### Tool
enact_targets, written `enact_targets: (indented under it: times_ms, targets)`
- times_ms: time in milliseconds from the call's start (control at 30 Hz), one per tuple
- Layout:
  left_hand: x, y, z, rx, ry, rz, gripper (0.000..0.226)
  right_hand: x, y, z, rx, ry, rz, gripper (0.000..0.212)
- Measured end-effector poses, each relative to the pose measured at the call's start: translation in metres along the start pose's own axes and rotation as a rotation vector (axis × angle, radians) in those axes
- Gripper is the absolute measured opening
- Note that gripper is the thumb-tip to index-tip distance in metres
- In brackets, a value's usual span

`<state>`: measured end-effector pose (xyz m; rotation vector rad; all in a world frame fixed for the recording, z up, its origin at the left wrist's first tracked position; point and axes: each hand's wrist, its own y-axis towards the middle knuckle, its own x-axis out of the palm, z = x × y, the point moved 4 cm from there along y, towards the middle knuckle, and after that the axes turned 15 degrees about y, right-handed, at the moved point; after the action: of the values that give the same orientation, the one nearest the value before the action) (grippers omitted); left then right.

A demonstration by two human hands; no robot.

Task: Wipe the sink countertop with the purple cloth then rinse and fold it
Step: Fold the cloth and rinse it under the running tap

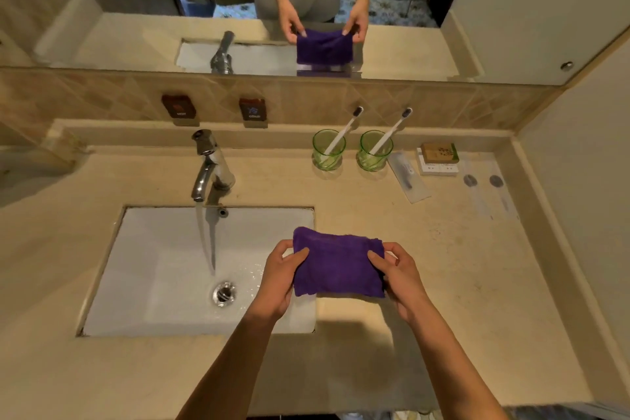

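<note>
The purple cloth is folded into a rectangle and held in the air over the right edge of the white sink. My left hand grips its left side, thumb on top. On the cloth's right side my right hand grips in the same way. Water runs from the chrome faucet into the basin, towards the drain. The beige countertop stretches to the right of the sink.
Two green glasses, each with a toothbrush, stand at the back of the counter. To their right lie packaged toiletries and a soap box. A mirror above reflects the hands and cloth.
</note>
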<state>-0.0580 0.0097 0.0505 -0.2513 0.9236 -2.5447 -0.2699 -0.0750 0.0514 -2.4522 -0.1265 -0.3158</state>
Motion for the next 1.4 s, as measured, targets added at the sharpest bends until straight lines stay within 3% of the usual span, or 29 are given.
enact_targets:
  times_ms: [300,433,567,767,800,867,933,1033,1100,1167,1200,1300,1400]
  targets:
    - [-0.116,-0.012,0.000,0.005,-0.076,0.189,0.031,0.110,-0.005,0.023,-0.002,-0.091,-0.211,0.022]
    - [-0.167,-0.006,0.003,0.050,-0.078,0.157,0.056,0.165,0.003,0.046,-0.006,-0.171,-0.282,0.029]
    - [-0.221,0.022,0.006,0.072,0.199,0.172,0.054,0.215,0.021,0.076,-0.037,-0.340,-0.250,0.032]
    - [-0.267,0.062,0.013,0.112,0.503,0.061,0.087,0.264,0.046,0.105,-0.035,-0.525,-0.147,0.025]
    - [-0.271,0.068,0.015,0.155,0.614,0.094,0.085,0.270,0.050,0.111,-0.015,-0.545,-0.140,0.026]
    - [-0.274,0.081,0.015,0.235,0.775,0.117,0.076,0.280,0.055,0.121,0.000,-0.643,-0.140,0.046]
    - [-0.276,0.093,0.014,0.227,0.829,0.100,0.056,0.288,0.064,0.128,-0.031,-0.835,-0.141,0.059]
    - [-0.280,0.109,0.012,0.191,0.873,0.127,0.028,0.292,0.075,0.135,-0.060,-1.013,-0.151,0.034]
    - [-0.284,0.117,0.008,0.169,0.885,0.130,0.021,0.288,0.084,0.140,-0.063,-1.035,-0.120,0.033]
    - [-0.291,0.124,0.001,0.129,0.841,0.123,0.022,0.282,0.088,0.144,-0.008,-0.930,-0.080,0.033]
    - [-0.294,0.127,-0.003,0.102,0.773,0.101,0.022,0.282,0.086,0.145,0.061,-0.755,-0.078,0.030]
    - [-0.291,0.127,-0.014,-0.048,0.436,0.016,0.023,0.285,0.077,0.156,0.276,-0.204,-0.105,0.021]
    - [-0.276,0.121,-0.027,-0.180,0.059,-0.005,0.029,0.296,0.069,0.169,0.349,0.017,-0.134,0.018]
